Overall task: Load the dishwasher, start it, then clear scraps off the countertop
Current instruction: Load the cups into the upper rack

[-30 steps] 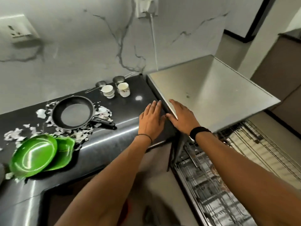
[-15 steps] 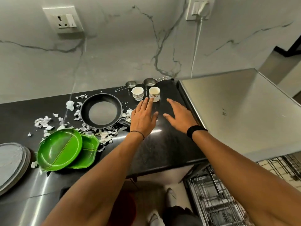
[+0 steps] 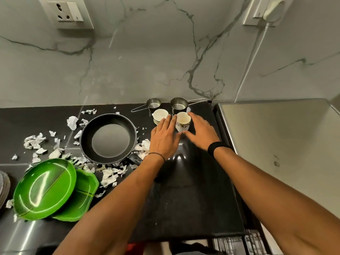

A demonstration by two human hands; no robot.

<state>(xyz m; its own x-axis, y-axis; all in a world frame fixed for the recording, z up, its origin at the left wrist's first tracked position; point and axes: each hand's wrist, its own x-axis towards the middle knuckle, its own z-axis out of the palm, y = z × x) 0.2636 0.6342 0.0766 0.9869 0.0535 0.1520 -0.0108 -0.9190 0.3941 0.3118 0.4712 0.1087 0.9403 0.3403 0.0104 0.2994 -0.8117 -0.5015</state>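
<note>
Two white patterned cups stand near the back of the black countertop (image 3: 193,190). My left hand (image 3: 164,139) reaches with straight fingers to the left cup (image 3: 159,115), its fingertips at the cup's front. My right hand (image 3: 201,132) lies around the right cup (image 3: 183,121), thumb in front and fingers beside it, not clearly closed. Behind the cups stand two small steel measuring pans (image 3: 178,104). A black frying pan (image 3: 108,138) lies to the left, ringed by torn white paper scraps (image 3: 110,174). Two green plates (image 3: 46,188) overlap at front left.
The steel dishwasher top (image 3: 287,144) adjoins the counter on the right, with a wire rack (image 3: 237,244) showing below its edge. Grey plates (image 3: 3,186) sit at the far left edge. A socket (image 3: 69,11) and a plugged cord (image 3: 257,43) are on the marble wall.
Both hands left the dishwasher's top edge and moved left and forward across the counter to the two cups. The view swung left toward the counter.
</note>
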